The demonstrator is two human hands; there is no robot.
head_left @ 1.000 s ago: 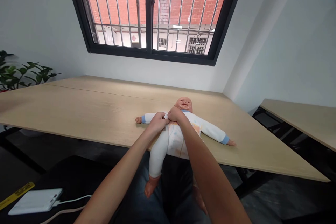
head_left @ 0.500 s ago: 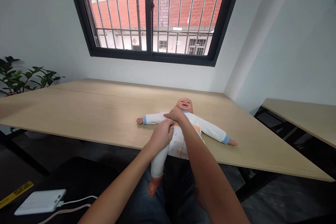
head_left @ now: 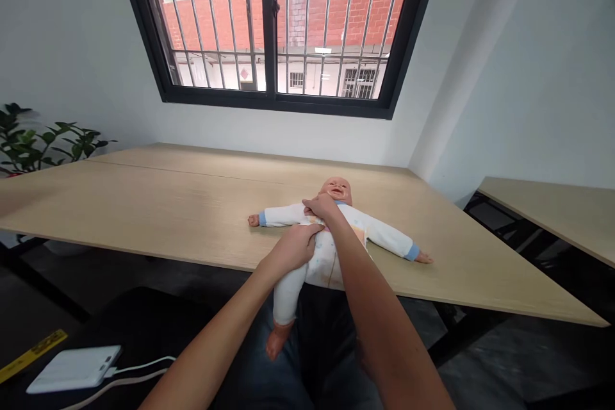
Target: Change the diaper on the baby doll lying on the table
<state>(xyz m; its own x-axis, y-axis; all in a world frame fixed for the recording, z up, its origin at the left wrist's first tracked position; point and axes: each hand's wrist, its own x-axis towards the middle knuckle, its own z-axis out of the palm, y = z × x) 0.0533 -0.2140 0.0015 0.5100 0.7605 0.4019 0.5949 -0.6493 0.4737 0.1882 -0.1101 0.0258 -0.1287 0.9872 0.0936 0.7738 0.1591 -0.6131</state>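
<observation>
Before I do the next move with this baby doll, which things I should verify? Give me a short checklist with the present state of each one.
Doll lying on its back on the wooden table: ok.
Head resting on the tabletop: ok.
Left hand on the doll's front: ok.
Right hand at the chest, below the neck: ok.
Visible leg supported by the table: not ok, it extends past the edge.
White suit closed at the front: cannot tell, the hands cover it.
</observation>
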